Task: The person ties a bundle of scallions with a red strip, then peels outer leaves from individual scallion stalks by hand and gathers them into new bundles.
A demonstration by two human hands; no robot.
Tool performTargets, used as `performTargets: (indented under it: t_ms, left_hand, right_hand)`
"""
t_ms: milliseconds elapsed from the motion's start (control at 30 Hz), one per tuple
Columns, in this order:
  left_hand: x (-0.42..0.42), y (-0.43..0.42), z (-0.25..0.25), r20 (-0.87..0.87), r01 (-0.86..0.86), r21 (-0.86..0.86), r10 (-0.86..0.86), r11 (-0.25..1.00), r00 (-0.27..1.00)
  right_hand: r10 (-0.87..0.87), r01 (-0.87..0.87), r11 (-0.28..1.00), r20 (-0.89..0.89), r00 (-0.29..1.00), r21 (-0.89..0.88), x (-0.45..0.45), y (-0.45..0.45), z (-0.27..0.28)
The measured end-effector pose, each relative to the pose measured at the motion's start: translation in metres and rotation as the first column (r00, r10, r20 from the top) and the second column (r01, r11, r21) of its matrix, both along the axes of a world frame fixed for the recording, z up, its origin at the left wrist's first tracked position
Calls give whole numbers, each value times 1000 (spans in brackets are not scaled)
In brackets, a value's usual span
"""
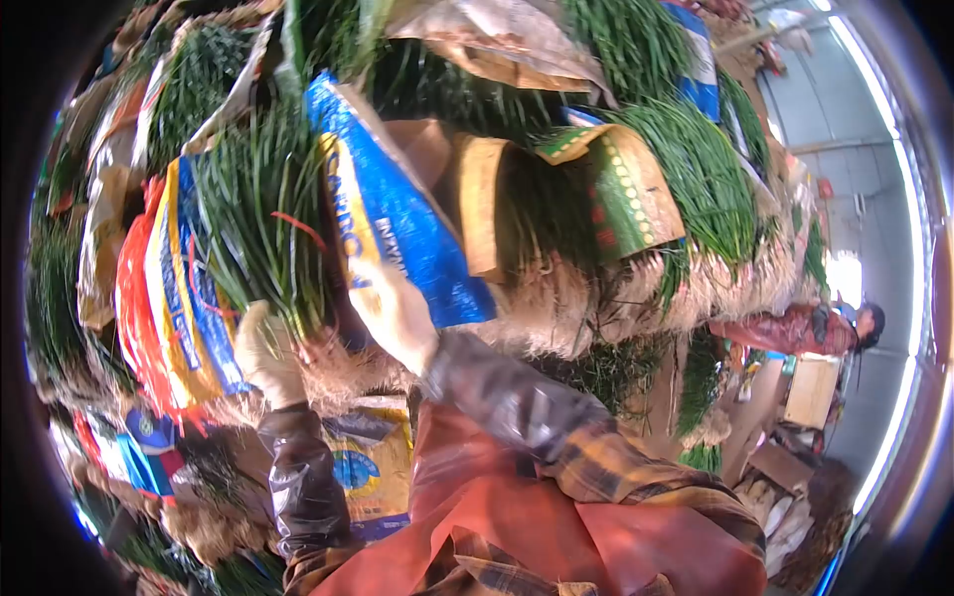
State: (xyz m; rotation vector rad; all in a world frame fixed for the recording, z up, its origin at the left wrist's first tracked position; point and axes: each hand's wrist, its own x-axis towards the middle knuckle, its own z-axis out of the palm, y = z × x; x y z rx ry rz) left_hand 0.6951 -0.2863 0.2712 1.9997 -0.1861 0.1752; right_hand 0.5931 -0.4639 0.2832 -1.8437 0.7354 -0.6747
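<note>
Green, slender-leafed plant bundle, left of blue woven sack, seems bruisable; best held above roots. Left hand, right hand: grip closure cannot be told.

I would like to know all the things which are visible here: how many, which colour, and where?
leafy bundles: many, green with pale roots, across the pile
printed blue sack: one, blue and yellow, at the right hand
striped sack: one, blue, yellow and white, left
plastic strips: several, red-orange, far left
patterned wrap: one, green and yellow, upper middle
printed yellow sack: one, blue print, below the hands
box: one, pale yellow, right background
co-worker: one, reddish clothing, right background
apron: one, red, bottom
hands: two, left and right, centre-left
</note>
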Motion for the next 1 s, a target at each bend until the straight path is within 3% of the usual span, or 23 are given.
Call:
performTargets:
  t_ms: [67,100,133,200,233,267,300,333,367,400,433,467,533,567,633,700,767,800,833,867,900,967,1000]
  left_hand:
    - [-24,-25,0,50,397,426,-459,813,887]
    - [-30,-35,13,-17,364,795,-583,485,812]
    - [-27,-26,-15,-100,375,838,-564,396,820]
    - [-23,-20,-24,-131,373,862,-562,342,817]
    - [-23,-23,-22,-144,373,871,-559,320,816]
    - [-25,-29,-16,-149,369,876,-555,310,819]
    - [-27,-31,-8,-167,392,866,-559,310,812]
    - [-32,-37,2,-111,365,852,-552,376,826]
    - [-37,-43,12,-49,331,834,-538,441,841]
    - [-46,-47,16,105,237,815,-537,529,837]
    - [-65,-62,34,242,225,726,-548,649,801]
    - [-89,-72,36,61,408,534,-515,740,855]
    - [-148,-110,57,-410,532,150,-437,834,801]
    - [-176,-139,67,-514,606,-12,-525,795,679]
    - [-232,-195,86,-673,632,-317,-637,707,376]
    - [-273,-228,44,-737,113,-675,-661,729,-144]
    - [-290,-249,40,-762,31,-616,-586,787,-276]
    - [-298,-257,61,-811,45,-571,-554,820,-189]
    - [-303,-253,56,-812,154,-584,-570,797,-129]
    - [-305,-251,53,-800,73,-593,-575,802,-174]
    - [-307,-248,54,-785,-9,-593,-581,805,-217]
    - [-310,-236,61,-627,-189,-674,-688,714,-365]
    - [-312,-229,60,-612,-129,-711,-698,691,-371]
  right_hand:
    - [107,-104,993,-53,993,63,-56,-11,42]
    - [162,-154,984,-101,982,86,-84,-25,61]
    - [54,-67,993,-128,990,-98,-111,-54,55]
    - [-231,143,883,-150,961,-447,-164,-111,43]
    - [-470,246,825,-376,798,-509,-180,-140,39]
    - [-572,126,753,-549,609,-646,-198,-166,17]
    - [-464,83,875,-779,421,-477,-212,-190,-8]
    - [-348,85,928,-766,540,-362,-241,-211,-55]
    - [-292,374,927,-692,660,-35,-259,-239,-112]
    - [-313,308,943,-656,686,-128,-251,-236,-75]
    - [-322,240,947,-629,708,-215,-243,-224,-23]
    - [-436,303,899,-579,689,-316,-244,-218,-11]
    - [-384,313,923,-470,795,-225,-262,-207,7]
    - [-390,290,903,-319,864,-318,-268,-189,18]
    - [-234,146,949,-317,919,-278,-282,-157,51]
    - [-91,29,979,-302,949,-204,-300,-134,59]
    - [61,-90,984,-184,981,-156,-316,-136,57]
    - [53,-30,993,-195,979,118,-327,-142,60]
    - [0,57,979,-277,961,198,-337,-157,63]
    - [-116,235,842,-261,958,486,-349,-178,61]
    - [-227,367,589,-289,930,720,-357,-195,59]
    - [-140,235,739,-198,970,632,-349,-210,47]
    - [-5,130,740,-188,982,660,-342,-210,51]
